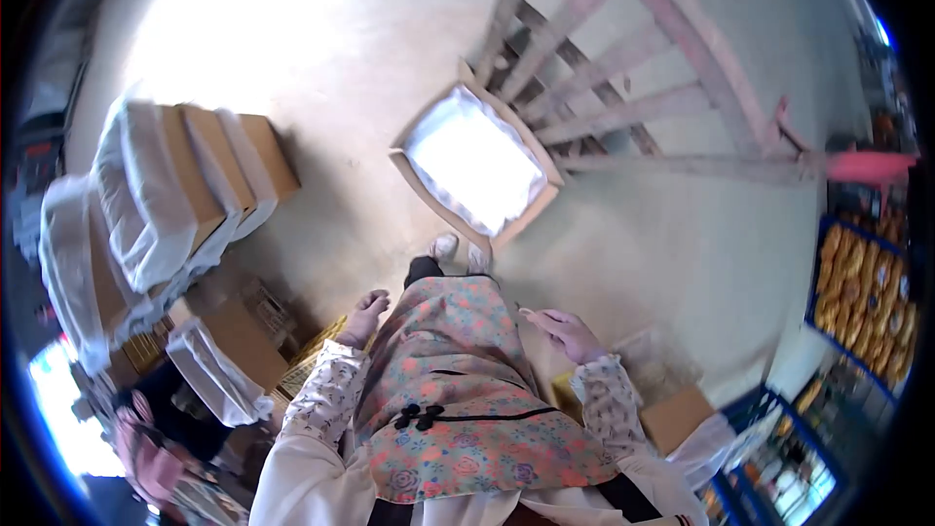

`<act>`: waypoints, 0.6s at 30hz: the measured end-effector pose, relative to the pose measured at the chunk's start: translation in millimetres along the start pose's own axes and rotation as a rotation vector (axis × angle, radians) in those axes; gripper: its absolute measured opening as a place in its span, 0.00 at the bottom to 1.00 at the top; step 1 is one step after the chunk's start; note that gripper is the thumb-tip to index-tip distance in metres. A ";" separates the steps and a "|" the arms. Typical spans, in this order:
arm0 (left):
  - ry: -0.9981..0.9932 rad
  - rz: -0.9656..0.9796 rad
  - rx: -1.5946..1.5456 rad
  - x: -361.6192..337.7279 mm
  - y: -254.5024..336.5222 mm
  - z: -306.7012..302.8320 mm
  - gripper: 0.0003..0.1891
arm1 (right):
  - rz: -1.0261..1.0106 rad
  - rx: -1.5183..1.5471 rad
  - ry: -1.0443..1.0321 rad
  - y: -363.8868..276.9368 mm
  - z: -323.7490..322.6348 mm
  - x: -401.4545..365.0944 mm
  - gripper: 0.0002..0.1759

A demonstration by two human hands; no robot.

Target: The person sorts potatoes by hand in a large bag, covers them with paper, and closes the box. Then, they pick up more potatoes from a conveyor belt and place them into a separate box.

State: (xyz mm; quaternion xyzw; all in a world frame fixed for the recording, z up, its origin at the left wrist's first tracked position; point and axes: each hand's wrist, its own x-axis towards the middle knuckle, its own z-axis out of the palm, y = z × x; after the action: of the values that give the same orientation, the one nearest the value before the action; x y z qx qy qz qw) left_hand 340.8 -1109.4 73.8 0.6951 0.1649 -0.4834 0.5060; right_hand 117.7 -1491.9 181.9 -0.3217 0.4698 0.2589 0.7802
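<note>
My left hand [365,319] hangs beside the floral apron [443,360], its fingers loosely curled with nothing visible in them. On the apron's other side is my right hand [567,334], fingers drawn together and pointing inward; a small thin thing shows at its fingertips, too small to name. Both hands are clear of the boxes. In front of my shoes [445,246], an open cardboard box [400,168] lined with white plastic [474,158] stands on the floor.
Plastic-covered cardboard boxes [161,190] stand at the left, above a yellow basket [310,358]. A worn pink slatted frame [672,49] lies beyond the open box. At the right is a blue crate [818,263] of golden-brown items [862,297]. A person in pink [151,453] is at lower left.
</note>
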 end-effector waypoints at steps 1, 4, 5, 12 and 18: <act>-0.051 0.008 -0.058 -7.5 5.1 4.9 0.12 | -0.044 -0.016 -0.097 -19.3 5.3 -12.8 0.18; -0.082 0.069 -0.103 -40.8 5.7 10.7 0.11 | -0.148 -0.033 -0.205 -50.9 22.8 2.2 0.21; -0.066 0.113 -0.047 -50.9 0.0 2.2 0.12 | -0.176 -0.060 -0.130 -59.0 37.5 12.4 0.22; 0.501 -0.080 0.088 -142.8 -52.7 -98.7 0.19 | -0.312 -0.531 -0.162 -137.4 170.7 18.4 0.26; 0.592 -0.073 0.041 -122.7 -82.1 -153.2 0.20 | -0.532 -0.900 -0.145 -195.0 352.5 44.6 0.25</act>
State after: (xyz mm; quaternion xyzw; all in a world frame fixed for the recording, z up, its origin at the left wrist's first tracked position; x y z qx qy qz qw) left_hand 300.4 -909.8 135.3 0.8095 0.3203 -0.2809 0.4040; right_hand 474.1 -1353.1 316.2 -0.7141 0.1591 0.2497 0.6343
